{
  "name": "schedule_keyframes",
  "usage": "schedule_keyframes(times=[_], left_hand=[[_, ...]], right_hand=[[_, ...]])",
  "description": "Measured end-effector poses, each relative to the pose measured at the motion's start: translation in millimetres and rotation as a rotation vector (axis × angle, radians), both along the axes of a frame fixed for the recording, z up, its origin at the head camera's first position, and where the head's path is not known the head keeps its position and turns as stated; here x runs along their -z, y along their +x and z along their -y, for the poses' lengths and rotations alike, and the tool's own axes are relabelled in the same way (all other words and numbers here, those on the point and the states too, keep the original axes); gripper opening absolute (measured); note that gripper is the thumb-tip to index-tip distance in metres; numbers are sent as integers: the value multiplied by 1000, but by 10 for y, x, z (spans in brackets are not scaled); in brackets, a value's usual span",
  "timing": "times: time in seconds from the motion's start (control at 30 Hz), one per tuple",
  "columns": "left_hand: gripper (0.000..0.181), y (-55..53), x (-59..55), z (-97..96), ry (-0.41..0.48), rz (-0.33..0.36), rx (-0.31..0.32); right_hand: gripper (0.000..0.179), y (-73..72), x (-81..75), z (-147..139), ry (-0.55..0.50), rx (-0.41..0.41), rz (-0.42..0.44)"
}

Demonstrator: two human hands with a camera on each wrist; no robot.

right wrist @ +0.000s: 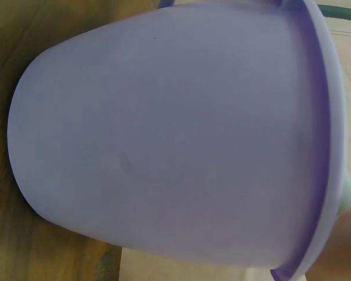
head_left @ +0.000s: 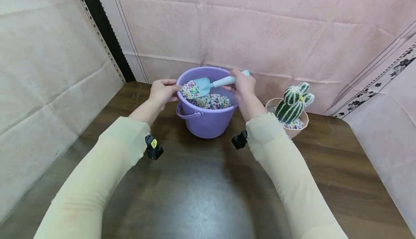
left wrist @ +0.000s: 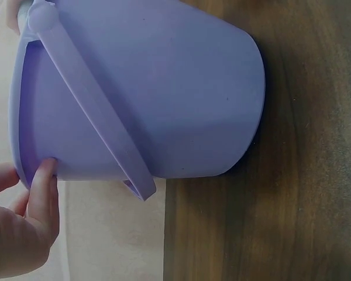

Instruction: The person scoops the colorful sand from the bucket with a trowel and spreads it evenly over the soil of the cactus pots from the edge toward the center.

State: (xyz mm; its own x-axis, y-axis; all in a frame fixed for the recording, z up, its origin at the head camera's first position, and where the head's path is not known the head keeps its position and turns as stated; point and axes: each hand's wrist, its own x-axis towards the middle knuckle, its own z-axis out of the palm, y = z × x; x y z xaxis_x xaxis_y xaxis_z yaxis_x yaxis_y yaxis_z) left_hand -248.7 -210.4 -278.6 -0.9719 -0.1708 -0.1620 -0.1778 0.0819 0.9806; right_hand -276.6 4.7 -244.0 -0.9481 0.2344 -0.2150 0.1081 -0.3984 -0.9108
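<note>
A purple bucket [head_left: 209,123] stands upright on the table, with small multicoloured pebbles [head_left: 212,101] inside. My left hand [head_left: 162,94] pinches its rim on the left side, thumb over the edge and fingers outside, as the left wrist view also shows. My right hand [head_left: 244,87] grips the handle of a light blue toy shovel [head_left: 204,85] above the bucket's right side. The shovel's blade points left inside the bucket mouth, with a heap of pebbles at its tip. In the right wrist view the bucket wall [right wrist: 164,140] hides most of that hand.
A knitted cactus [head_left: 290,103] sits in a pale pink pot [head_left: 294,131] with pebbles, right of the bucket and close to my right forearm. The bucket's handle [left wrist: 99,111] hangs down its side. Pale cloth [head_left: 227,33] hangs behind the brown wooden table [head_left: 195,188].
</note>
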Motion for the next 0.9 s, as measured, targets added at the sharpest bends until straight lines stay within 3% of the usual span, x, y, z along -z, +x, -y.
schedule_keyframes(times=[0.73,0.83,0.9], left_hand=[[46,18,-21,-26,-25,-10,10],[46,39,-27,-26,-28,-22,-7],[46,47,-28,-36,-79,-58,-36]], right_hand=[[8,15,-76,-232,-130,28,14],[8,37,-129,-303,-155,36,10],[11,54,-179,-369,-168,43,5]])
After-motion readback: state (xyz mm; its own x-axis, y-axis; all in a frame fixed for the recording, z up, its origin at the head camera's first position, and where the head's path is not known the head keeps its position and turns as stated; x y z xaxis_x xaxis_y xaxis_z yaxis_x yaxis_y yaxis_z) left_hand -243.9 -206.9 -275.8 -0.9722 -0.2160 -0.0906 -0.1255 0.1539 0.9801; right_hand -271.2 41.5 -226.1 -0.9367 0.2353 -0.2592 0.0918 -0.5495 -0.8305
